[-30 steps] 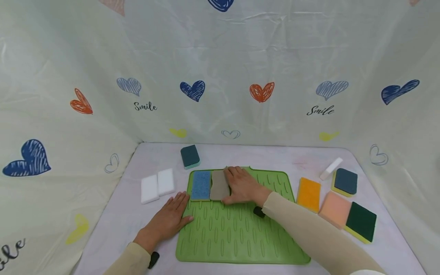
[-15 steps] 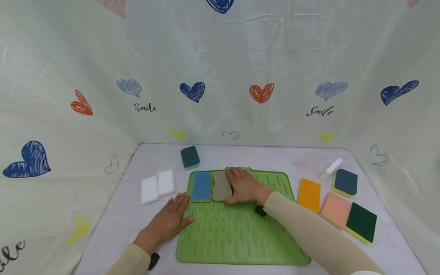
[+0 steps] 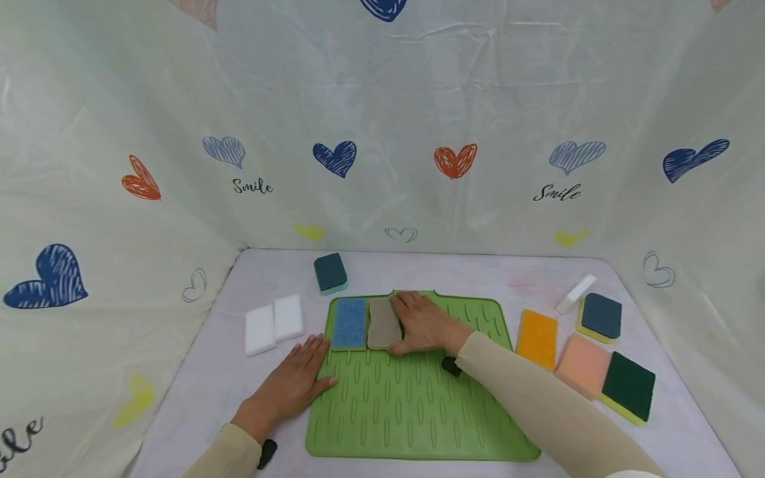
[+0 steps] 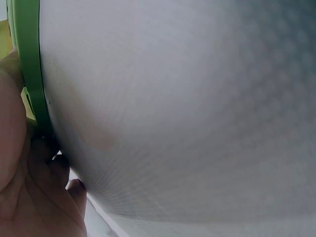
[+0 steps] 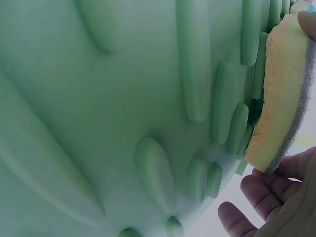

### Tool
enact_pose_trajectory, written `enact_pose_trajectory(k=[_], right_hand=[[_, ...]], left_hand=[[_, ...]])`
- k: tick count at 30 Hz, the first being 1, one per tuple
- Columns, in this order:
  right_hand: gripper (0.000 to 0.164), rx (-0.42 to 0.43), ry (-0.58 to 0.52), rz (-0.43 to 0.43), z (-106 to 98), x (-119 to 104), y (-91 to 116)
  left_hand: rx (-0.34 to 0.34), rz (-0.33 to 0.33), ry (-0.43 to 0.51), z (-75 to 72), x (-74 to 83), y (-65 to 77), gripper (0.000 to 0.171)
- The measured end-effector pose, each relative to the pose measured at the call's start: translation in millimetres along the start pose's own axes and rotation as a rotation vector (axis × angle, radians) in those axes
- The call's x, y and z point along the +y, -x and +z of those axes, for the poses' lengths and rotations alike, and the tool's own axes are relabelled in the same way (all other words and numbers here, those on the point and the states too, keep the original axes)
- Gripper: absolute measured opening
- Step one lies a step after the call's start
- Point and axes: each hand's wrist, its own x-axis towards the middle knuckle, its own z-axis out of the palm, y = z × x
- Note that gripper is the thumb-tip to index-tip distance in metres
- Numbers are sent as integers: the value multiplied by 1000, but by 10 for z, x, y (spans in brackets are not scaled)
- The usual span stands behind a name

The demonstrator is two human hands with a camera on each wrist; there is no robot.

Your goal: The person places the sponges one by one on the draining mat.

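My right hand [image 3: 425, 324] grips a grey-topped scouring sponge [image 3: 384, 325], thumb at its near end and fingertips at its far end. The sponge lies on the upper left of a green ridged mat [image 3: 412, 418]. In the right wrist view its pale yellow foam side [image 5: 281, 89] faces the mat, with the grey scouring layer away from it. Just left of it lies a blue sponge [image 3: 349, 324], a narrow gap between them. My left hand [image 3: 289, 380] rests with straight fingers along the mat's left edge, its thumb on the mat.
Two white sponges [image 3: 259, 330] lie left of the mat, a dark green sponge [image 3: 331, 272] behind it. On the right are an orange sponge [image 3: 536, 338], a pink one [image 3: 582, 364], a green-topped one [image 3: 629, 385], a dark blue-topped one [image 3: 601, 315] and a white block [image 3: 576, 293].
My right hand has shifted the grey-topped sponge slightly right, away from the blue one, then a little back left. The left hand has stayed in place.
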Motion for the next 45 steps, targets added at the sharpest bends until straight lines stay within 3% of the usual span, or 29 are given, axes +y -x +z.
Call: enact_pose_trajectory(k=[10,18,24,33,45], right_hand=[[110,-23,-7,5,-9,0,2],[119,-49,-3,19,-56,-25,21],[116,26,51,-4,-152,-2,98],[109,144,131,1,-332,251,485],[102,321,347,4,-521,981,1226]], left_hand=[[-22,-8,5,-23,-2,1,78],[-23,-12,-1,-5,-12,-1,78],[-18,-11,3,-4,-6,3,78],[-7,-5,1,-25,4,1,77],[-11,-9,13,-18,-9,-1,78]])
